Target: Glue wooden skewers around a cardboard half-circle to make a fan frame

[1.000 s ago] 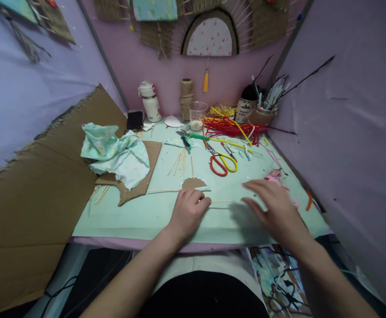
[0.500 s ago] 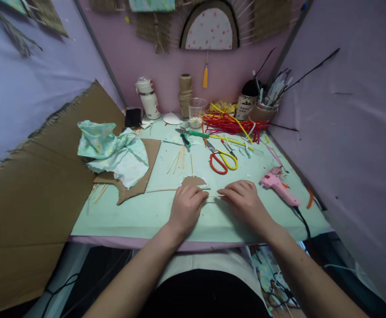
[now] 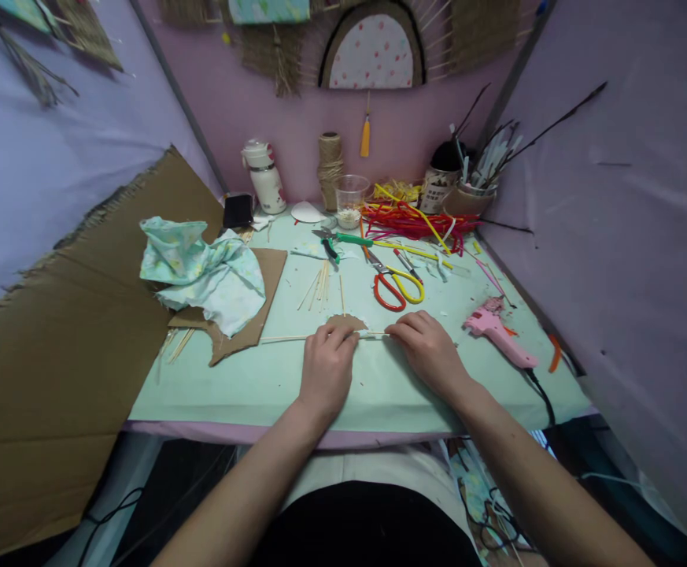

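Note:
Both hands are low over the front middle of the table. A thin wooden stick [image 3: 379, 334] runs between them along the straight edge of a small rounded cardboard piece [image 3: 346, 320], where a bit of pale blue cloth shows. My right hand [image 3: 429, 353] pinches the stick's right end. My left hand [image 3: 328, 364] is closed over its left part and covers much of the cardboard; its fingertips are partly hidden. Another thin stick [image 3: 284, 339] pokes out to the left of that hand. An upright stick [image 3: 341, 295] points away from the cardboard's curved top.
Red-and-yellow-handled scissors [image 3: 389, 291], green pliers [image 3: 349, 238] and loose sticks [image 3: 321, 285] lie beyond the hands. A pink glue gun [image 3: 500, 335] with its cord is at right. Patterned cloth [image 3: 204, 268] rests on cardboard [image 3: 273, 272] at left. Red pipe cleaners [image 3: 408, 222] lie behind.
Both hands have moved slightly away from me, carrying the stick up to the cardboard's straight edge. Before, it lay nearer the table's front, apart from that edge.

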Available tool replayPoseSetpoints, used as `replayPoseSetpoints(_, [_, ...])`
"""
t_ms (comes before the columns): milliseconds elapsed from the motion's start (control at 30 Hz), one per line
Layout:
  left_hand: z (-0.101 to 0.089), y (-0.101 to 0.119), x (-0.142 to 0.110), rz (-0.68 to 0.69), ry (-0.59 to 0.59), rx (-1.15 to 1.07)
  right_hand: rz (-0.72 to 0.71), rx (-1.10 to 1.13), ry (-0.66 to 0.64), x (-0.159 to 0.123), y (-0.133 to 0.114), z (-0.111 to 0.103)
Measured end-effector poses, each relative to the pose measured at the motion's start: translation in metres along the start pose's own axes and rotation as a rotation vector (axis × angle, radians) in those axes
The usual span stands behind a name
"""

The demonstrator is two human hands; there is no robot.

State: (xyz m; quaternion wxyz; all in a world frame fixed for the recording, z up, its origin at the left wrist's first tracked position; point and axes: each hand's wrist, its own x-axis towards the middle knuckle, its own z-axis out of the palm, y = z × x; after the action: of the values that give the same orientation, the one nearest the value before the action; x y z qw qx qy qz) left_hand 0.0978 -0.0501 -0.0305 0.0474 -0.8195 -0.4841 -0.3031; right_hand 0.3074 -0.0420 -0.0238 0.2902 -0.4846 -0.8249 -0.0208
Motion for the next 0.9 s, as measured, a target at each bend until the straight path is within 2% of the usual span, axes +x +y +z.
replayPoseSetpoints(267, [0.0013, 0.0008, 0.0001, 0.006, -0.062, 0.024, 0.003, -0.007, -0.042, 0.0028, 0.0019, 0.0051])
replayPoseSetpoints(667, [0.0008, 0.0019, 0.0010, 0.016, -0.058, 0.038, 0.010, -0.027, -0.062, 0.0024, 0.0025, 0.0072])
replayPoseSetpoints(900, [0.0018, 0.0015, 0.0007, 0.025, -0.066, 0.044, -0.032, -0.069, -0.068, 0.0025, 0.0035, 0.0077])
